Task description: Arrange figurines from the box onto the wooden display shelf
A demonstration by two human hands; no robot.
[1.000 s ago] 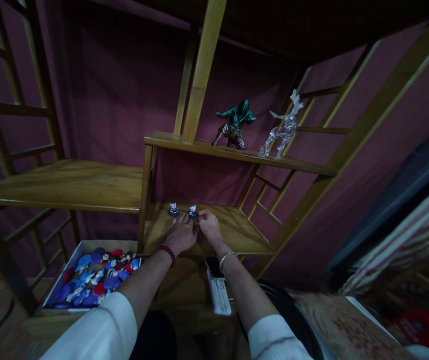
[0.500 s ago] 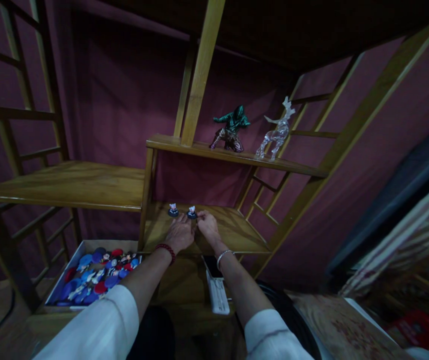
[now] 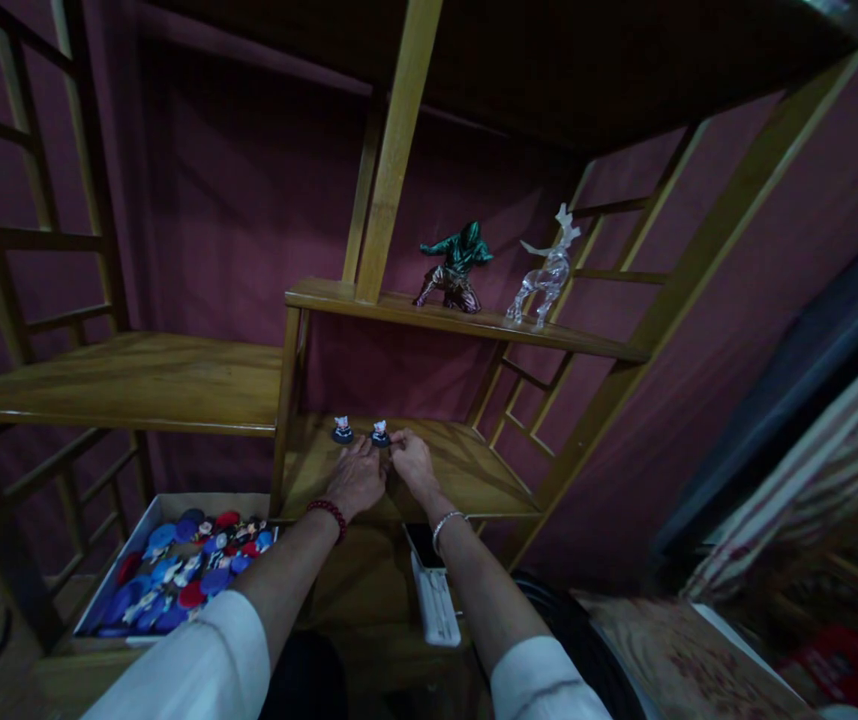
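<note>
Two small white-headed figurines on dark round bases stand upright on the lower wooden shelf [image 3: 459, 470]. The right-hand figurine [image 3: 379, 433] is between my hands, and the left-hand figurine [image 3: 342, 430] stands a little apart from it. My left hand [image 3: 358, 482], with a dark red bead bracelet, lies low over the shelf. Its fingers stretch forward to the front of the right-hand figurine's base. From the right side, my right hand [image 3: 412, 463] pinches at that same base with curled fingers. The fingertip contact is small and partly hidden.
A shallow box [image 3: 129, 530] of blue, red and purple-based figurines sits lower left. Above, a green hooded statue [image 3: 459, 265] and a clear deer figure [image 3: 545, 275] stand on the upper shelf [image 3: 399, 310]. A dark-screened phone [image 3: 424, 546] and a white object [image 3: 436, 605] lie below my right wrist.
The view has shifted slightly, so the shelves appear a little lower and further left. Both hands stay at the right-hand figurine, with hardly any visible movement against the shelf.
</note>
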